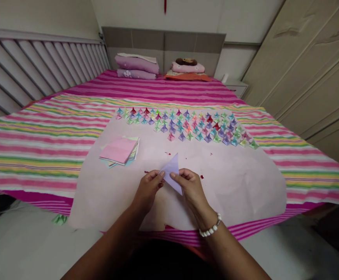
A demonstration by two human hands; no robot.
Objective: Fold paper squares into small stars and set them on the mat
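Observation:
A lavender sheet of origami paper [173, 179], folded into a triangle, is held up between my two hands above the white sheet. My left hand [149, 188] pinches its left side between thumb and fingers. At its right side, my right hand [191, 186] grips the paper with the thumb on the near face; a bracelet of white beads [210, 230] circles that wrist. To the left lies a stack of square coloured papers [118, 151], pink on top. Beyond my hands, many small folded paper pieces [200, 125] stand in rows in several colours.
A large white sheet [239, 182] covers the near part of the striped bed [35, 136]. Small red scraps [202, 177] lie on it. Folded purple bedding [137, 66] and a second pile [188, 70] rest by the headboard [150, 41]. A green paper piece [60, 219] is on the floor.

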